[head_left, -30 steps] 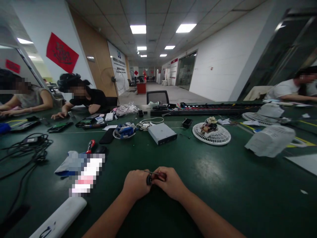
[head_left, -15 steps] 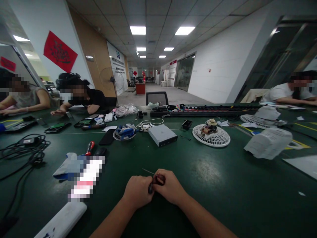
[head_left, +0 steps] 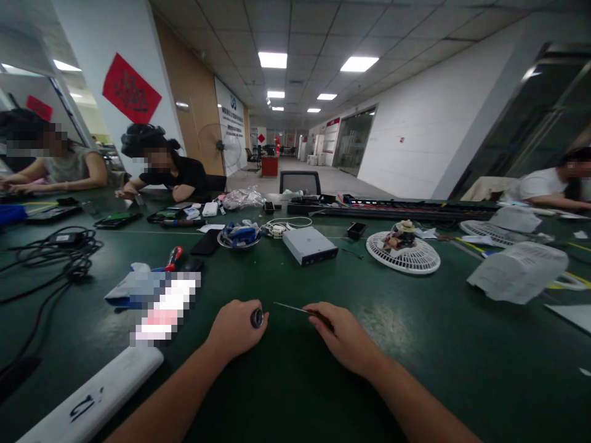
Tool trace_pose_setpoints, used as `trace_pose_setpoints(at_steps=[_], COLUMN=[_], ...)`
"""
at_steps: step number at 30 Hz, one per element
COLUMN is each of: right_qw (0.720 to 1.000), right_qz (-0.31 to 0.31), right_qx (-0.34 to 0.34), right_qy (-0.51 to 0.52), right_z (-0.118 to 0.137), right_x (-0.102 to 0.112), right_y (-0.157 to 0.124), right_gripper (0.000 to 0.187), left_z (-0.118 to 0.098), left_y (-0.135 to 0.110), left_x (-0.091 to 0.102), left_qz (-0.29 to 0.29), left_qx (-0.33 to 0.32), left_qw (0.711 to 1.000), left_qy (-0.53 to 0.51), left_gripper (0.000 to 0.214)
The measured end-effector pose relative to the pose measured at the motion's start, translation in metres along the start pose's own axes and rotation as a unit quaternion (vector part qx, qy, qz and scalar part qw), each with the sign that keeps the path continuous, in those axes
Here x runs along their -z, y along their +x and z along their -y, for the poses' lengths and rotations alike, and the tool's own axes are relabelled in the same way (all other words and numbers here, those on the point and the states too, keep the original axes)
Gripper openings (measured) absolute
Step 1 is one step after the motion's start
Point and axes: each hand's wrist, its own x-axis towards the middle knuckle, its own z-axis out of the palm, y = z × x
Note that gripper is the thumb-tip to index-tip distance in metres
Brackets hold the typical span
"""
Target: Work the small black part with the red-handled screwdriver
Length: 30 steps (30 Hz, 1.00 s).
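My left hand (head_left: 236, 327) is closed around a small dark cylindrical piece (head_left: 257, 318); its round end faces out beside the thumb, and the rest is hidden in the fist. To the right, my right hand (head_left: 339, 332) pinches a thin screwdriver (head_left: 292, 307). Its slim metal shaft points left toward the left hand, and most of its handle is covered by the fingers. A gap separates the two hands, both low over the green table (head_left: 286, 280). Beyond them lies a grey optical disc drive (head_left: 309, 244).
A white fan grille with a motor (head_left: 404, 251) and a white plastic housing (head_left: 519, 271) lie to the right. On the left are a long white case (head_left: 101, 394), gloves (head_left: 138, 286), a red-handled tool (head_left: 173, 258) and black cables (head_left: 69, 246). Several people sit around.
My hands have drawn apart from touching each other, left hand leftward and right hand rightward. The dark piece's round end now shows, and the view has turned slightly left.
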Motion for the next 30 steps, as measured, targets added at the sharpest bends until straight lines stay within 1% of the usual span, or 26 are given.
trace_pose_setpoints(at_steps=[1, 3, 8, 10, 12, 14, 16, 22, 26, 30], right_qw=[1.0, 0.999, 0.996, 0.995, 0.992, 0.99, 0.989, 0.989, 0.991, 0.994], right_qz=[0.004, 0.006, 0.017, 0.003, -0.025, -0.056, -0.07, -0.051, -0.038, -0.009], right_qx=[0.013, 0.038, 0.079, 0.097, 0.113, 0.121, 0.123, 0.127, 0.112, 0.109], right_qy=[-0.012, -0.03, -0.037, -0.039, -0.042, -0.045, -0.048, -0.062, -0.069, -0.016], right_z=[-0.002, -0.007, -0.01, -0.01, -0.009, -0.007, -0.005, -0.001, 0.001, 0.0], right_x=[0.003, 0.003, -0.01, -0.013, -0.014, -0.014, -0.013, -0.017, -0.017, -0.017], right_y=[-0.001, 0.0, 0.005, 0.005, 0.004, 0.003, 0.001, 0.0, 0.0, 0.0], right_gripper=[0.03, 0.033, 0.024, 0.022, 0.021, 0.02, 0.02, 0.021, 0.019, 0.018], left_z=[0.001, -0.001, -0.013, -0.015, -0.015, -0.014, -0.012, -0.014, -0.016, -0.019], left_y=[-0.001, -0.001, -0.004, -0.004, -0.004, -0.003, -0.002, -0.002, -0.003, -0.004], left_x=[0.001, 0.002, 0.0, 0.0, 0.002, 0.003, 0.004, -0.001, 0.0, 0.002], left_qz=[0.013, 0.036, 0.061, 0.057, 0.044, 0.037, 0.04, 0.032, 0.044, 0.056], left_qx=[-0.006, -0.018, -0.03, -0.026, -0.011, 0.0, -0.001, -0.053, -0.048, -0.044], left_qw=[1.0, 0.999, 0.998, 0.998, 0.999, 0.999, 0.999, 0.997, 0.997, 0.996], left_qy=[-0.002, -0.002, 0.011, 0.016, 0.013, 0.007, 0.007, 0.036, 0.047, 0.054], left_gripper=[0.026, 0.025, 0.022, 0.024, 0.026, 0.026, 0.026, 0.024, 0.024, 0.026])
